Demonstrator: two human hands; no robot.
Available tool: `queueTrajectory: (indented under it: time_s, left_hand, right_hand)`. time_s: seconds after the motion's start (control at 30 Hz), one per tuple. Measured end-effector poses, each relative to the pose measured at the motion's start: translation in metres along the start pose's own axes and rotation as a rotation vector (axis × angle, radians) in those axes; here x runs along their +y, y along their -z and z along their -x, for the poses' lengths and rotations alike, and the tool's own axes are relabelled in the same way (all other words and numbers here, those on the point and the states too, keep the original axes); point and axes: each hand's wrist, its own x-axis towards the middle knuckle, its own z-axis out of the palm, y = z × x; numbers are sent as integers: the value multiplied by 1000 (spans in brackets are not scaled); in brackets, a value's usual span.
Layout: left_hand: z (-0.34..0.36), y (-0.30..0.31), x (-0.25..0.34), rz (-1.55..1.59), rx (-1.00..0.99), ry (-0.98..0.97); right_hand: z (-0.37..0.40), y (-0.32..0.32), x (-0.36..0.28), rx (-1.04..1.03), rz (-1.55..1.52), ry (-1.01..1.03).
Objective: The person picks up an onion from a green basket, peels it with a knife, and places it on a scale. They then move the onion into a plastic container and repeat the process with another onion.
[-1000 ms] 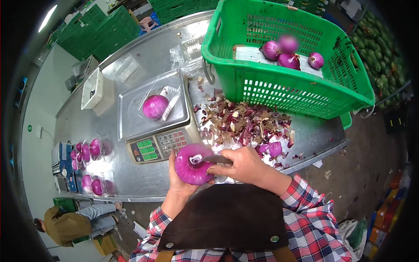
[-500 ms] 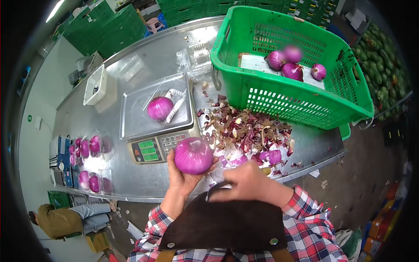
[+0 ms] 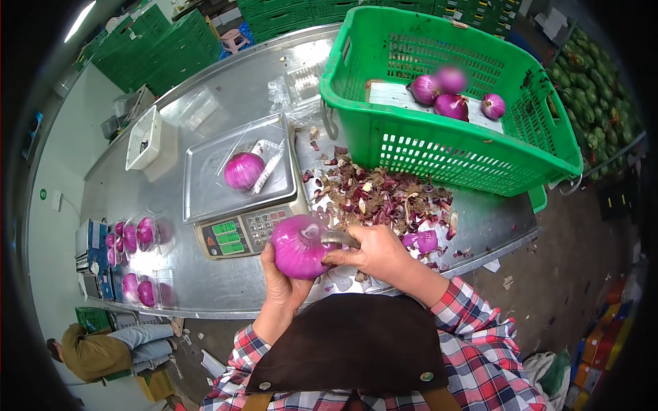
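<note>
My left hand (image 3: pixel 282 289) cups a large peeled red onion (image 3: pixel 299 248) from below, in front of the scale. Closed on a small curved grey metal tool (image 3: pixel 340 238), my right hand (image 3: pixel 373 253) is at the onion's right side. The tool touches the onion near its top; its exact kind is not clear. On the scale's tray (image 3: pixel 199 195), another red onion (image 3: pixel 244 170) sits in a clear plastic pack with a label. Dry skins and root trimmings (image 3: pixel 384 195) are heaped to the right of the scale (image 3: pixel 257 226).
A green crate (image 3: pixel 445 161) with several red onions (image 3: pixel 452 106) stands at the back right. Packed onions (image 3: pixel 145 233) lie at the table's left end, and a white basket (image 3: pixel 145 140) farther back. A person (image 3: pixel 96 349) is bent over at lower left.
My right hand has risen from near the apron and brought the metal tool against the onion. The left hand still holds the onion. The view has shifted slightly.
</note>
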Motion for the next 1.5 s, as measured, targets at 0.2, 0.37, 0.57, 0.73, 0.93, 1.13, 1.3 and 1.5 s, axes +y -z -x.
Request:
queueTrajectory:
  time_s: [0.2, 0.37, 0.57, 0.73, 0.93, 1.13, 1.3, 1.5]
  left_hand:
    - [1, -6, -2, -52, 9, -77]
    - [1, -8, -2, -62, 42, -104]
    - [-15, -8, -1, -27, 161, -30]
    - [-10, 11, 13, 120, -103, 104]
    - [-1, 5, 17, 55, -244, 169]
    - [1, 1, 14, 75, -207, 175]
    - [-1, -4, 9, 32, -75, 44]
    - [2, -10, 14, -4, -89, 30]
  right_hand:
    - [1, -16, 17, 225, 267, 559]
    - [5, -10, 7, 219, 120, 414]
    - [26, -13, -12, 219, 131, 714]
    - [11, -1, 7, 169, 87, 372]
    - [-3, 6, 9, 121, 146, 203]
    - [0, 3, 8, 58, 142, 188]
    - [1, -6, 16, 117, 98, 281]
    - [-1, 8, 10, 84, -8, 114]
